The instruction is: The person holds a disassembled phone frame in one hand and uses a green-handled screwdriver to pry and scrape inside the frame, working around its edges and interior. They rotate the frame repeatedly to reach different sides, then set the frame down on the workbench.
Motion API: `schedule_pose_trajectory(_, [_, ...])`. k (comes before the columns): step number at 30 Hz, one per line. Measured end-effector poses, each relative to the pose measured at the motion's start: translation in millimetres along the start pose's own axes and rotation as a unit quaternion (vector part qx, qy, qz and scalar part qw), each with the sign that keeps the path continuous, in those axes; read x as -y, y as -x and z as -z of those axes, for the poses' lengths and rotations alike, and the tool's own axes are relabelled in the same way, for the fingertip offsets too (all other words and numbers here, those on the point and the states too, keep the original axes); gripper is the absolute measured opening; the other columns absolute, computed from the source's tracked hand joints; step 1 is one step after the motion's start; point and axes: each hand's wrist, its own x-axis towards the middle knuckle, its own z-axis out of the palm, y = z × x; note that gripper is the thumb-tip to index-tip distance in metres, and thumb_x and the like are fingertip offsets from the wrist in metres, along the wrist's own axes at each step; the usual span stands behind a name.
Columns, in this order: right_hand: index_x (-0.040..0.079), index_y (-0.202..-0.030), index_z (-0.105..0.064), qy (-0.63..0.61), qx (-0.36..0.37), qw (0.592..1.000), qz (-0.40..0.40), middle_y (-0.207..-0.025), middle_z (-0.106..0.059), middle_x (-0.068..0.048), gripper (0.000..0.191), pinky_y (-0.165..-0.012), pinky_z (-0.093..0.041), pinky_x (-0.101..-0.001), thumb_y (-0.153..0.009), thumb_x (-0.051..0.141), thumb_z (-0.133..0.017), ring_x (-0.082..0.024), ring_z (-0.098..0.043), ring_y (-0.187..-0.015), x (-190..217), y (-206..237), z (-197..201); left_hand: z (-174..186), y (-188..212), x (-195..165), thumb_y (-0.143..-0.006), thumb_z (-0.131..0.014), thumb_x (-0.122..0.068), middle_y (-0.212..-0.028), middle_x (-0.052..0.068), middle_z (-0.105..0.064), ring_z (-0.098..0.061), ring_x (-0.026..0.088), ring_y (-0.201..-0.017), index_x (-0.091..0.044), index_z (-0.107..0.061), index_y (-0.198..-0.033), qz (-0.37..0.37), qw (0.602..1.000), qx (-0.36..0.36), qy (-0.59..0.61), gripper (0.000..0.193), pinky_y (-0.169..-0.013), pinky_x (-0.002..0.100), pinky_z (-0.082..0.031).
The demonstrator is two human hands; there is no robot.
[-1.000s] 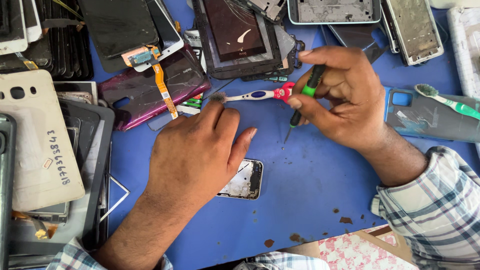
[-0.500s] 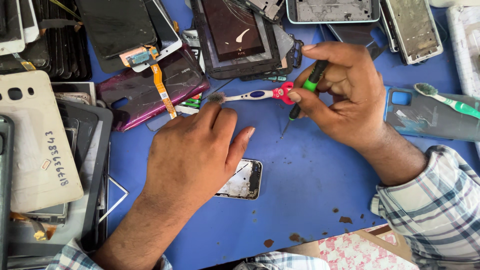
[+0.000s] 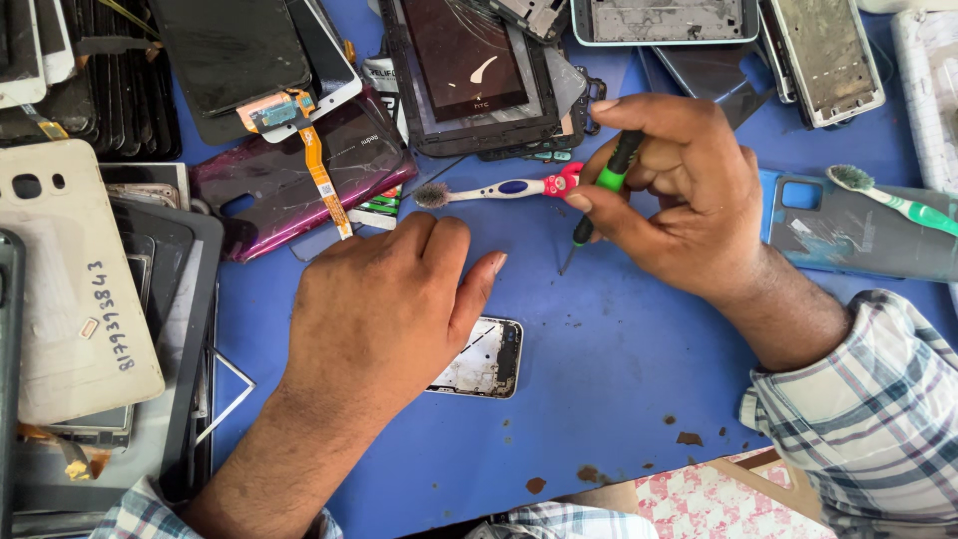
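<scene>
Our left hand (image 3: pixel 384 314) lies flat, pinning the phone frame (image 3: pixel 479 359) steady; our right hand (image 3: pixel 679 195) pinches the green screwdriver (image 3: pixel 602 195), tip poised above the blue mat (image 3: pixel 619 349).

Table surface (image 3: pixel 619 379): blue. Screwdriver (image 3: pixel 607 186): black and green. Toothbrush at 12 o'clock (image 3: pixel 499 190): white, blue, red. Rear cover at 10 o'clock (image 3: pixel 299 180): maroon. Sleeve (image 3: pixel 878 399): plaid white-grey.

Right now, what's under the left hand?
A phone frame lies on the blue table under the left hand. Only its right end shows; the hand covers the rest.
</scene>
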Motion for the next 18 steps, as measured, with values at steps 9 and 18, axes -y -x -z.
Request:
schedule_pose_trajectory(9, [-0.002,-0.142,-0.034,0.015,-0.024,1.000,-0.004,-0.092,-0.073,-0.013,0.052,-0.066,-0.060,-0.0212,-0.108,-0.004,-0.074,-0.014,-0.076,-0.079,-1.2,3.0,1.0,-0.6,0.4,0.5,-0.095,-0.071,-0.040,-0.061,0.003,-0.059,-0.058,0.021,-0.045,-0.007,-0.063,-0.080,-0.001,1.000,0.001,-0.022,0.037,-0.043,0.036,-0.047])
schedule_pose_trajectory(18, [-0.002,-0.140,-0.030,-0.087,-0.026,0.995,-0.043,-0.095,-0.071,-0.015,0.050,-0.061,-0.062,-0.0230,-0.108,-0.002,-0.068,-0.016,-0.074,-0.074,0.6,1.5,3.4,-0.8,0.9,-0.4,-0.095,-0.071,-0.040,-0.060,0.003,-0.058,-0.058,0.021,-0.042,-0.007,-0.062,-0.078,0.008,1.000,0.008,-0.015,0.038,-0.037,0.035,-0.046])
